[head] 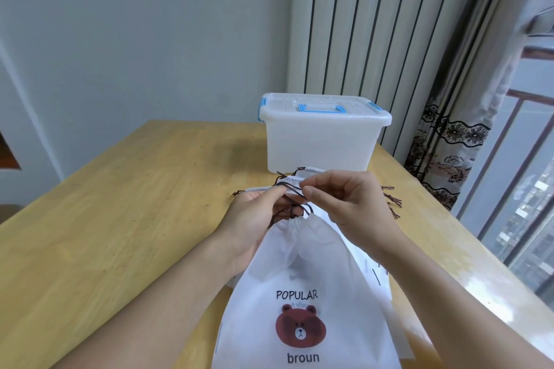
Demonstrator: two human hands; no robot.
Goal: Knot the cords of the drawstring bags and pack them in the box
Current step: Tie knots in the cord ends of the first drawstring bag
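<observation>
The task is judged barely begun: the dark cords (295,199) of the gathered bear-print bag (302,302) are pinched by both hands, left hand (257,219) and right hand (350,201), while the box (322,135) at twelve o'clock sits lidded (other bags (302,178) wait flat beneath on the surface (120,219)).

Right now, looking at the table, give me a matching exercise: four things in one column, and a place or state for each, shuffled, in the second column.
Things:
1. plastic box
2. bear bag
3. brown cord
4. curtain

Places or states:
A. pinched by left hand and right hand
B. hanging by the window
C. far end of the table, lid shut
D. nearest the person, mouth cinched

Pairs: 1-C, 2-D, 3-A, 4-B
</observation>
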